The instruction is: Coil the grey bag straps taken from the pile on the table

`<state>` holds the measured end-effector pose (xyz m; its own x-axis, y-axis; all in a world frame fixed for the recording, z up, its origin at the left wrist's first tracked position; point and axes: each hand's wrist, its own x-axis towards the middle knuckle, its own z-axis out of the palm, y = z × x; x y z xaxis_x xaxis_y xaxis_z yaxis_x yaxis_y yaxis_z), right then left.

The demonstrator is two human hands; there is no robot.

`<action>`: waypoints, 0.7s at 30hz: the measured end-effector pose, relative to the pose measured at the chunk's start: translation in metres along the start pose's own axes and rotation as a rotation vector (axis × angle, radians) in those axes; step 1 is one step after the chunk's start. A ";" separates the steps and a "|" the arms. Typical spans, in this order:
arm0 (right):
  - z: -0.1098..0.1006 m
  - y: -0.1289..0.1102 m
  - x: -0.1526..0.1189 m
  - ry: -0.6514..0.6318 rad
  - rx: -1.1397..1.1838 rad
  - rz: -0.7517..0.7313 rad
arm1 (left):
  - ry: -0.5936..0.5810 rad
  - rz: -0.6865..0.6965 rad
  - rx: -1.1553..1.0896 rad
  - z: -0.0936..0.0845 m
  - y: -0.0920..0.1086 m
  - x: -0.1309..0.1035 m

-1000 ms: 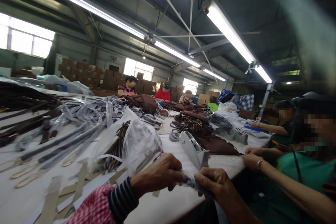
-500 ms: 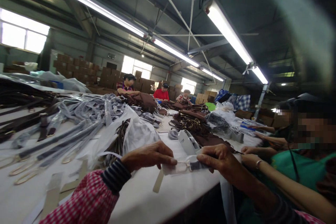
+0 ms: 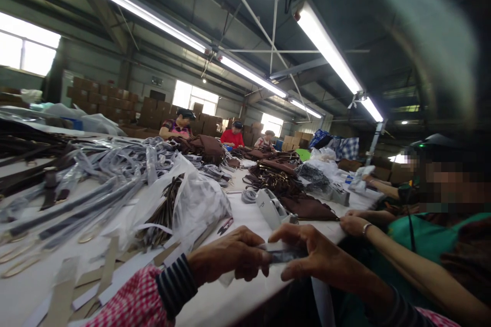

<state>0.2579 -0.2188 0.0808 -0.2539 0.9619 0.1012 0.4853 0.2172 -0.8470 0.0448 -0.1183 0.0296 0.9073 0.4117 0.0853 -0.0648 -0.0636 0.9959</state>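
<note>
My left hand pinches the end of a dark strap in clear plastic. My right hand curves loosely around the same strap, thumb below and fingers above, a gap between them. A pale strip of plastic hangs below my right hand, over the table edge. Just beyond my hands stands a white object with dark lettering. To the left, a clear plastic bag lies open around a bundle of thin brown strips.
Plastic-wrapped straps with metal loops cover the white table's left side, card strips nearer. Brown bags are heaped mid-table. A co-worker in green sits close on my right; several people work at the far end.
My hands have come closer together and slightly lower. My right thumb and fingers have spread apart around the strap. The metal loop seen between my hands is now hidden.
</note>
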 end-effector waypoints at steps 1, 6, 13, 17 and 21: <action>-0.002 0.001 -0.004 0.005 -0.004 0.006 | 0.027 0.003 -0.022 0.002 0.001 -0.001; -0.014 0.011 -0.016 0.105 -0.403 -0.174 | 0.040 0.003 -0.139 0.016 0.000 -0.001; -0.032 0.036 0.002 0.308 -1.008 -0.339 | 0.079 0.068 -0.249 0.025 -0.012 0.008; -0.039 0.043 0.022 0.358 -0.962 -0.287 | 0.090 0.078 -0.301 0.018 -0.014 0.007; -0.047 0.048 0.032 0.400 -0.809 -0.297 | 0.015 0.033 -0.330 0.014 -0.018 0.004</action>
<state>0.3126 -0.1698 0.0679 -0.2272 0.8020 0.5525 0.9175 0.3665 -0.1546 0.0560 -0.1285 0.0117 0.8963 0.4280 0.1159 -0.2276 0.2196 0.9487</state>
